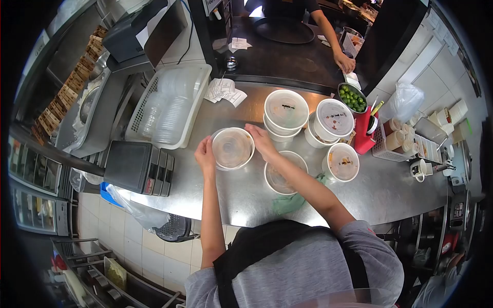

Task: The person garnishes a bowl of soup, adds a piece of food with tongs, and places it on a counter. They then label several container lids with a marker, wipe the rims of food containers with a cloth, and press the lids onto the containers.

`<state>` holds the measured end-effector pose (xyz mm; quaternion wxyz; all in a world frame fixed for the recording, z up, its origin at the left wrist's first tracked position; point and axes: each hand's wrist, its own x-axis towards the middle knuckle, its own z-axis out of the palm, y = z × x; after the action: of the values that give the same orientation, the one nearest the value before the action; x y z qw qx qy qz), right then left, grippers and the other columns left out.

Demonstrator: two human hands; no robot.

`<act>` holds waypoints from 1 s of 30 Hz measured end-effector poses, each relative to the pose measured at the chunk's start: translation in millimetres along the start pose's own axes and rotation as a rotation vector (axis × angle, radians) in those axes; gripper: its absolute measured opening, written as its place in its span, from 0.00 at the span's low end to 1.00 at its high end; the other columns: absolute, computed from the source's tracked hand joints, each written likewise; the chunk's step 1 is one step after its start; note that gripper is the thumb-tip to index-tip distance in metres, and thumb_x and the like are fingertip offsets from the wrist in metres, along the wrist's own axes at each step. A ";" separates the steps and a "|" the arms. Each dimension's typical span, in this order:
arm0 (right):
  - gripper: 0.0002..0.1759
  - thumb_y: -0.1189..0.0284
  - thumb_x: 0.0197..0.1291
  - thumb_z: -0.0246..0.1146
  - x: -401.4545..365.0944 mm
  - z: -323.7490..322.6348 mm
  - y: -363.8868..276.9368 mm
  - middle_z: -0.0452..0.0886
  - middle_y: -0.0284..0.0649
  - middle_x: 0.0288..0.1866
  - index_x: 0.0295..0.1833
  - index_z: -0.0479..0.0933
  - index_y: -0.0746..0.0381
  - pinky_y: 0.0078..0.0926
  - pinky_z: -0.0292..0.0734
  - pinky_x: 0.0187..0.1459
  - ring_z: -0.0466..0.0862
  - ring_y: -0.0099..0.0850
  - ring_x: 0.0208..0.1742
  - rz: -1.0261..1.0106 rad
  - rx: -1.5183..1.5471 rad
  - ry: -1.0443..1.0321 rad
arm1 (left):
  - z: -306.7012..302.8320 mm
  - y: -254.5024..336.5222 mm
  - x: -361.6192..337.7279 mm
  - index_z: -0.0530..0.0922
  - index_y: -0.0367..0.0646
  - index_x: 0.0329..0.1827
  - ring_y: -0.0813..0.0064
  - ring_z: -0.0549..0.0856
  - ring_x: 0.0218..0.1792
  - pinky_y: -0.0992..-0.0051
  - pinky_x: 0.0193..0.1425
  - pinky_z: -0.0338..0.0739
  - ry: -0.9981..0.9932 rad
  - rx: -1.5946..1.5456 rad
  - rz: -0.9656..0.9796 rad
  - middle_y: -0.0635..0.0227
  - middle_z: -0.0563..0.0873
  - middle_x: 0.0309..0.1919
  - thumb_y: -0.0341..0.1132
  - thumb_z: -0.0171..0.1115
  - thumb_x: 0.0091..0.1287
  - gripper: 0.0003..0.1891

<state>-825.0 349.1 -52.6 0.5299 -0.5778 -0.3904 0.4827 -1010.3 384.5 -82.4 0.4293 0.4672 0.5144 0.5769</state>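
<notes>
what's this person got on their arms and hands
The left hand and right hand are bare: no gloves, no watch or rings visible. Short grey sleeves leave the forearms uncovered. A black apron lies over the grey shirt.

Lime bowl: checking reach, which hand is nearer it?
Right. The right hand is on the lidded tub, on the side toward the lime bowl; the left hand is on its far side.

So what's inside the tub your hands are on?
A cloudy lid covers the tub; only something pale brownish shows through. What it is cannot be told.
</notes>
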 end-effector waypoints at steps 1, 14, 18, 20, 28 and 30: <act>0.24 0.61 0.67 0.47 0.3 1.1 0.3 0.75 0.45 0.56 0.58 0.68 0.70 0.23 0.65 0.58 0.73 0.30 0.57 0.003 0.011 -0.001 | 2.6 1.7 -0.7 0.78 0.30 0.45 0.78 0.81 0.38 0.79 0.44 0.74 0.001 0.014 0.003 0.62 0.84 0.36 0.31 0.54 0.65 0.12; 0.21 0.62 0.67 0.46 6.9 7.7 5.8 0.79 0.44 0.49 0.54 0.73 0.66 0.25 0.68 0.50 0.78 0.30 0.48 -0.138 -0.282 0.025 | 20.8 8.1 -18.4 0.78 0.33 0.46 0.60 0.84 0.41 0.69 0.45 0.75 0.102 0.343 0.163 0.51 0.83 0.39 0.30 0.49 0.66 0.12; 0.21 0.61 0.66 0.47 12.4 1.0 11.4 0.79 0.47 0.47 0.53 0.73 0.66 0.30 0.70 0.49 0.78 0.38 0.47 -0.280 -0.366 -0.041 | 23.2 18.5 -23.4 0.78 0.34 0.45 0.52 0.82 0.41 0.63 0.45 0.75 0.103 0.493 0.169 0.48 0.82 0.39 0.29 0.48 0.66 0.12; 0.22 0.60 0.63 0.49 9.3 -1.3 5.8 0.77 0.50 0.49 0.55 0.72 0.65 0.35 0.69 0.51 0.77 0.44 0.51 -0.441 -0.500 -0.063 | 23.6 17.9 -23.8 0.77 0.34 0.46 0.52 0.82 0.41 0.63 0.45 0.75 0.113 0.517 0.220 0.49 0.82 0.39 0.29 0.48 0.66 0.12; 0.35 0.56 0.61 0.52 -5.9 6.7 -8.8 0.58 0.46 0.68 0.69 0.53 0.60 0.46 0.58 0.61 0.58 0.40 0.68 -0.755 -1.214 -0.135 | 20.9 27.5 -25.5 0.74 0.37 0.53 0.54 0.75 0.53 0.64 0.54 0.70 0.002 0.719 0.459 0.53 0.78 0.50 0.27 0.48 0.64 0.15; 0.35 0.55 0.61 0.52 0.8 8.6 -9.2 0.53 0.45 0.70 0.69 0.53 0.59 0.47 0.56 0.63 0.53 0.39 0.71 -0.843 -1.234 -0.161 | 21.0 24.1 -20.3 0.73 0.38 0.54 0.54 0.73 0.56 0.64 0.56 0.68 -0.049 0.828 0.612 0.55 0.77 0.52 0.27 0.48 0.64 0.16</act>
<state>-832.6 353.1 -43.4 0.2196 -0.5345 -0.8157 -0.0269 -986.1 366.3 -59.7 0.0319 0.7406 0.5292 0.4129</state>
